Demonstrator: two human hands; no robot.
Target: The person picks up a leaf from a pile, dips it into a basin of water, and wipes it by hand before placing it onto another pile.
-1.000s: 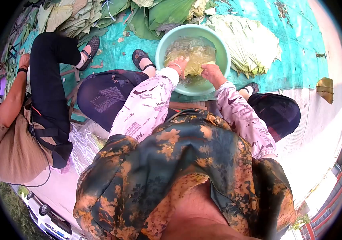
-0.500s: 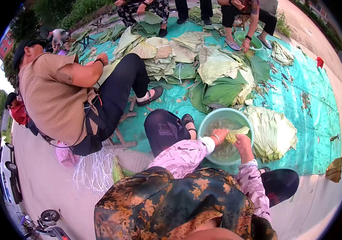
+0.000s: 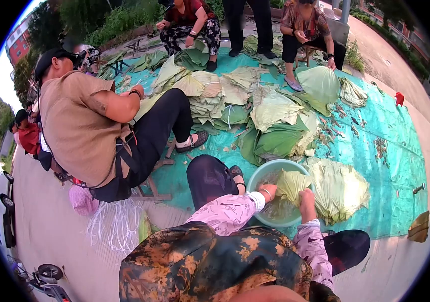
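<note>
A broad pale green leaf (image 3: 293, 184) hangs partly spread between my two hands, over the basin and its cloudy water. My left hand (image 3: 267, 192), with a bracelet at the wrist, is closed on the leaf's left edge. On the other side, my right hand (image 3: 306, 198) pinches the leaf's lower right edge near the basin's rim. The round light green basin (image 3: 261, 172) stands between my knees. Right beside it lies a fanned pile of pale leaves (image 3: 339, 189).
Stacks of large leaves (image 3: 275, 126) cover the green tarp (image 3: 396, 166) ahead. A person in a tan shirt (image 3: 84, 131) sits at my left. Another seated person (image 3: 309, 30) holds a leaf at the far right. White strings (image 3: 117, 226) lie on the ground at left.
The leaf in my hands has gone from bunched to more spread out. At the far right, the seated person now holds up a large leaf over where a green basin showed. The view has tilted up.
</note>
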